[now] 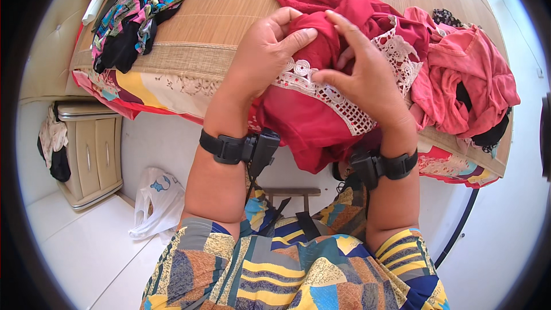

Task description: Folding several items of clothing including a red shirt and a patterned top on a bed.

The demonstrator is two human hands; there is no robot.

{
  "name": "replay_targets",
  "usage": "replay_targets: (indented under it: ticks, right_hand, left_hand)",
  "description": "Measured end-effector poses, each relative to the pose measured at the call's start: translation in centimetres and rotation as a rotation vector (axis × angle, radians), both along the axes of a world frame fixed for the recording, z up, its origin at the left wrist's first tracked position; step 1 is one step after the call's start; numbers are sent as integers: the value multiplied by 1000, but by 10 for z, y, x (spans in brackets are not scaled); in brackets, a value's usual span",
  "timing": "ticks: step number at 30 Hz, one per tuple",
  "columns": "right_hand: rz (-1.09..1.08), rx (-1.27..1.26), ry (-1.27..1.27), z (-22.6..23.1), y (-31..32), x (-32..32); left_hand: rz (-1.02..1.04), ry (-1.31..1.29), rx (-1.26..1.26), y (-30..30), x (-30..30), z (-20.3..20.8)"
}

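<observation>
Got a red garment [298, 120] bunched up at the near edge of a mat-covered bed [224, 6], draped partly over the side. Note the white lace trim [347, 113] running across it, plus a wider stretch of lace farther right. Left grip [258, 54]: clamped on a fold of the red cloth, thumb on top, fingers partly tucked behind. Can't tell how tightly. Right grip [370, 74]: thumb and index finger spread well apart over the same bunch, thumb tip right by the lace. Can't fully make out the other fingers in there. Can also see a black strap [227, 149] on each forearm.

Just right of the red stuff, spot a pile of pink clothing [470, 74] with black fabric poking out underneath. Toward the left end of the bed, find a multicoloured patterned cloth [158, 0] lying with more black fabric. Down on the floor, notice a white plastic bag [158, 198] near a beige cabinet [89, 149].
</observation>
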State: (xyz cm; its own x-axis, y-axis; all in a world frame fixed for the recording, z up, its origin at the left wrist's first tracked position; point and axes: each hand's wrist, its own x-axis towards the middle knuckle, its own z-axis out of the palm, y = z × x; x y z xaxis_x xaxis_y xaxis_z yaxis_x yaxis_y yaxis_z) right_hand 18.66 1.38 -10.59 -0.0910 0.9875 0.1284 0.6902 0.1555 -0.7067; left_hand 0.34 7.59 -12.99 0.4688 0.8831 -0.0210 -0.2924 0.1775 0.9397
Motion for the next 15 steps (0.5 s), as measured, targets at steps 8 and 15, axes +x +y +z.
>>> replay_targets:
  ticks: [8,15]
  right_hand:
    - [-78,68,321,-8,10,16]
    - [368,-11,1901,-13,19,95]
  left_hand:
    - [-63,-165,100,-6,0,5]
    - [-264,23,113,-12,12,1]
